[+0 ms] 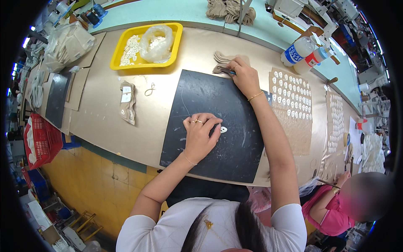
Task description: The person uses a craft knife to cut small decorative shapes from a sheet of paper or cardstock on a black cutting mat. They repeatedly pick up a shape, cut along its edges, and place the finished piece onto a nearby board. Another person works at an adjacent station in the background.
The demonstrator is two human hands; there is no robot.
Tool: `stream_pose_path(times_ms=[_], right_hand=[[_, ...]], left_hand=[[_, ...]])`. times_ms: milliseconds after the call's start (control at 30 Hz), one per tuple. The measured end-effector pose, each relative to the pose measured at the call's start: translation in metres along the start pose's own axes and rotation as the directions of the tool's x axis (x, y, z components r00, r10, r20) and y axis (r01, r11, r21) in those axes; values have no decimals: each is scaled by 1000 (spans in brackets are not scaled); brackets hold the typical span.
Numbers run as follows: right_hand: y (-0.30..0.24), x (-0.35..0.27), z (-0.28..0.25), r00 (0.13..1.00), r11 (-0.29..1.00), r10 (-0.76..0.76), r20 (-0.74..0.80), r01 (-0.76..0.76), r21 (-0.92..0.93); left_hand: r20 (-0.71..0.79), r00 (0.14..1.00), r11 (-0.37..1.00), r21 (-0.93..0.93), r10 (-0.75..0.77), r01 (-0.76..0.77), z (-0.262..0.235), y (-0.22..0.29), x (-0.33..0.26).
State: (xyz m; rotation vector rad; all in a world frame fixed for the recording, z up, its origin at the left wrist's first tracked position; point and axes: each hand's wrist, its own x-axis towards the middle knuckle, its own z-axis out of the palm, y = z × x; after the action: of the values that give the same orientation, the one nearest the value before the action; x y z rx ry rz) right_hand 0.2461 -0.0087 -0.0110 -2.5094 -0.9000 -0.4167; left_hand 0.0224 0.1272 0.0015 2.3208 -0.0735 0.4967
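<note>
Left hand (pixel 200 132): fingers curled, pressing down on black mat (pixel 210 143) mid-table; small white piece (pixel 223 129) lies just beside fingertips, touching or not unclear. Right hand (pixel 244 75): stretched to mat's far edge, fingers pinched on blue-tipped tool (pixel 231 72) over beige fabric pieces (pixel 222 63). Step, judged: fetching fabric to pair with white piece. Next move calls for steady pinch, drawing one piece only. Hidden: tool's shape under fingers; contents of plastic bag (pixel 156 42) in yellow tray (pixel 117 59) at far left corner.

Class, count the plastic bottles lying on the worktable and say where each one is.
2: both at the table's far right edge, the blue-labelled bottle beside the red-labelled bottle. Others may be hidden.
</note>
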Motion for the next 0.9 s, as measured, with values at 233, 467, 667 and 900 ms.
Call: stream_pose_path(times_ms=[233,467,667,900], right_hand=[[-5,-25,-42,992,980,104,-67,-90,180],[-39,-88,-91,788,695,231,571,-545,470],[-73,-106,-92,723,723,201,661,-565,398],[-80,-107,-84,780,794,248,574,-503,341]], left_hand=[[-1,999,997,-61,-38,38,-3,-2,-2],[121,992,995,-94,-32,44,-20,2,-16],[200,979,999,-43,24,-15,-27,1,-32],[215,973,995,38,81,-91,-25,2,-32]])
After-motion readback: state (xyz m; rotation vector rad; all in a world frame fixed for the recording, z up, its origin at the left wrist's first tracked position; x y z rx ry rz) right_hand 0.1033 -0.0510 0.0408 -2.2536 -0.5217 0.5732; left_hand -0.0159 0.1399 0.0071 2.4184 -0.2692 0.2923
